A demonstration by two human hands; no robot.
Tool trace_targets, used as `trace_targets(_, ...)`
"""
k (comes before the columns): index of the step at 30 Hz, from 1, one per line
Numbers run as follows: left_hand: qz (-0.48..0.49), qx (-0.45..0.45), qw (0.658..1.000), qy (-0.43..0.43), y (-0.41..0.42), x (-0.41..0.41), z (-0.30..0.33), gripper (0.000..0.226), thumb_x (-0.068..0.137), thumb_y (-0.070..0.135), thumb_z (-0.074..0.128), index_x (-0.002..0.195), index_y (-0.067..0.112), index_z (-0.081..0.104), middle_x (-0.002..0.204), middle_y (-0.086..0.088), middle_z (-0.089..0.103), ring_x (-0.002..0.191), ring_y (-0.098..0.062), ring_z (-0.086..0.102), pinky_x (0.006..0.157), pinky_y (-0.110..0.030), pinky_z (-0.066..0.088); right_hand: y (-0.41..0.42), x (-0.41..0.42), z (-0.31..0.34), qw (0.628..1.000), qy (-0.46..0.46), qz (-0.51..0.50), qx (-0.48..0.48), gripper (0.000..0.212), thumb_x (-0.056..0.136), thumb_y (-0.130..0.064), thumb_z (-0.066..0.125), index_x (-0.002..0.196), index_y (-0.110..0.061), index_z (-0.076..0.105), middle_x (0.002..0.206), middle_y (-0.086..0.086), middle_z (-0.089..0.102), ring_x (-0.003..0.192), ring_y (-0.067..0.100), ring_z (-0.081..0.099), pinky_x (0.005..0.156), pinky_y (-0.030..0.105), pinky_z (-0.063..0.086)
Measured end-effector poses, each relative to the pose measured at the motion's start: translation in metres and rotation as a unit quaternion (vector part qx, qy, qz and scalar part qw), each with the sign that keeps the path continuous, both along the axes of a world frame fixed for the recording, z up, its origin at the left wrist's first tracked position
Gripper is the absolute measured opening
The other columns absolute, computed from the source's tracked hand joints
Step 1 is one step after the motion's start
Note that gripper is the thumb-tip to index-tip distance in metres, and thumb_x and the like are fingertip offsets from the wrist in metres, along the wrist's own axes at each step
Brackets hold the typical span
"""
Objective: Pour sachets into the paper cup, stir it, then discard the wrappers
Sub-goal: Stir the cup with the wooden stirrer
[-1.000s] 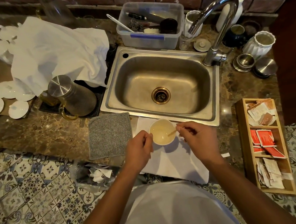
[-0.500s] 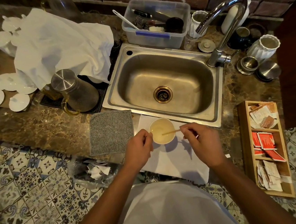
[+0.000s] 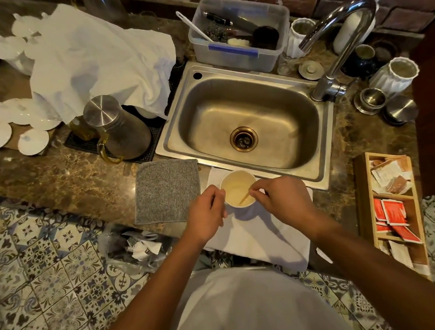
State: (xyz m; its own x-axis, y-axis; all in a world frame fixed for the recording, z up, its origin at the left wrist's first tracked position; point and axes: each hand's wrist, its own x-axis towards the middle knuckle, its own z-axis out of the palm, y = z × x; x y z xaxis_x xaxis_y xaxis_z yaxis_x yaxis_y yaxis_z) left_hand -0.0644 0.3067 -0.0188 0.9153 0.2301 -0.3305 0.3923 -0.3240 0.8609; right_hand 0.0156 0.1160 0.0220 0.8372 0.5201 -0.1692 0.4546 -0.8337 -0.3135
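Hands work apart: left (image 3: 207, 216) grips paper cup (image 3: 238, 189), right (image 3: 281, 201) pinches stirrer (image 3: 245, 198).

Both bare forearms reaching forward side by side, left hand (image 3: 207, 213) curled with fingers against the paper cup (image 3: 238, 188) side, right hand (image 3: 281, 201) bent down, fingertips pinching the wooden stirrer (image 3: 245, 198) in a tight grip

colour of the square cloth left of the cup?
Speckled grey cloth, beside the paper cup; head view, the only one.
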Motion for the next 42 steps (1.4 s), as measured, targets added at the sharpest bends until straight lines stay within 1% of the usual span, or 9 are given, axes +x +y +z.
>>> trace_targets(5, 0.006, -0.003, 1.0, -0.004, -0.002, -0.002, 0.001, 0.034, 0.107, 0.028, 0.045, 0.08, 0.008, 0.052, 0.064, -0.012, 0.066, 0.046, -0.017, 0.057, 0.055, -0.033, 0.049, 0.009, 0.017, 0.006, 0.999, 0.014, 0.016, -0.048, 0.023, 0.093, -0.048, 0.061, 0.105, -0.034, 0.074, 0.086, -0.004, 0.076, 0.072, 0.015, 0.062, 0.065, 0.025, 0.05)
trace_targets(11, 0.003, -0.024, 1.0, 0.005, -0.002, -0.001, 0.003, 0.034, 0.107, 0.029, 0.044, 0.083, 0.006, 0.053, 0.066, -0.015, 0.066, 0.047, -0.016, 0.055, 0.054, -0.028, 0.047, 0.023, 0.02, 0.007, 0.996, 0.027, 0.072, -0.044, 0.014, 0.095, -0.041, 0.06, 0.101, -0.029, 0.066, 0.087, -0.001, 0.071, 0.072, 0.017, 0.054, 0.053, 0.021, 0.026)
trace_targets(16, 0.002, -0.03, 1.0, 0.01, -0.001, -0.001, 0.001, 0.033, 0.107, 0.028, 0.044, 0.084, 0.007, 0.053, 0.067, -0.017, 0.066, 0.048, -0.016, 0.055, 0.054, -0.028, 0.047, 0.026, 0.027, 0.006, 0.995, 0.047, 0.088, -0.017, 0.013, 0.095, -0.04, 0.061, 0.101, -0.029, 0.066, 0.085, -0.001, 0.071, 0.078, 0.022, 0.064, 0.062, 0.028, 0.043)
trace_targets(23, -0.001, -0.026, 1.0, 0.016, -0.001, 0.0, -0.001, 0.034, 0.107, 0.031, 0.043, 0.082, 0.01, 0.051, 0.068, -0.016, 0.066, 0.049, -0.017, 0.056, 0.056, -0.033, 0.05, 0.027, 0.026, 0.009, 0.996, -0.022, 0.083, -0.031, 0.017, 0.097, -0.033, 0.054, 0.103, -0.021, 0.064, 0.085, 0.006, 0.073, 0.075, 0.031, 0.065, 0.058, 0.029, 0.038)
trace_targets(27, -0.002, -0.031, 0.999, 0.018, -0.001, -0.001, 0.0, 0.034, 0.107, 0.031, 0.043, 0.083, 0.009, 0.051, 0.068, -0.016, 0.066, 0.05, -0.017, 0.056, 0.056, -0.031, 0.049, 0.023, 0.022, 0.018, 0.992, -0.002, 0.111, -0.056, 0.015, 0.095, -0.03, 0.055, 0.1, -0.021, 0.065, 0.085, 0.006, 0.071, 0.072, 0.027, 0.061, 0.059, 0.026, 0.033)
trace_targets(30, 0.0, -0.036, 0.999, 0.019, -0.002, 0.0, 0.002, 0.035, 0.107, 0.03, 0.043, 0.083, 0.006, 0.051, 0.067, -0.017, 0.066, 0.05, -0.017, 0.055, 0.057, -0.03, 0.049, 0.021, 0.02, 0.023, 0.99, 0.037, 0.112, -0.077, 0.007, 0.09, -0.026, 0.056, 0.084, -0.024, 0.058, 0.076, 0.001, 0.061, 0.068, 0.024, 0.052, 0.053, 0.025, 0.028)
trace_targets(33, 0.0, -0.034, 0.999, 0.019, -0.002, 0.0, 0.001, 0.034, 0.107, 0.029, 0.043, 0.083, 0.007, 0.051, 0.067, -0.017, 0.066, 0.05, -0.017, 0.055, 0.057, -0.027, 0.048, 0.025, 0.014, 0.022, 0.992, 0.065, 0.099, -0.053, 0.016, 0.089, -0.025, 0.056, 0.075, -0.025, 0.05, 0.073, 0.0, 0.057, 0.068, 0.025, 0.05, 0.051, 0.027, 0.024)
trace_targets(37, -0.005, -0.03, 0.999, 0.017, -0.002, 0.0, 0.001, 0.034, 0.107, 0.029, 0.043, 0.083, 0.007, 0.051, 0.066, -0.016, 0.066, 0.049, -0.018, 0.055, 0.057, -0.029, 0.048, 0.034, 0.009, 0.016, 0.997, 0.071, 0.036, -0.009, 0.008, 0.092, -0.03, 0.061, 0.085, -0.025, 0.062, 0.078, -0.003, 0.06, 0.072, 0.019, 0.05, 0.053, 0.025, 0.024)
trace_targets(42, -0.008, -0.024, 0.999, 0.02, -0.001, 0.0, 0.0, 0.034, 0.107, 0.03, 0.042, 0.083, 0.007, 0.051, 0.063, -0.007, 0.064, 0.049, -0.016, 0.055, 0.057, -0.029, 0.048, 0.031, 0.012, 0.009, 1.0, 0.017, -0.02, -0.006, 0.015, 0.096, -0.034, 0.059, 0.099, -0.023, 0.068, 0.089, 0.001, 0.072, 0.072, 0.016, 0.051, 0.066, 0.023, 0.035)
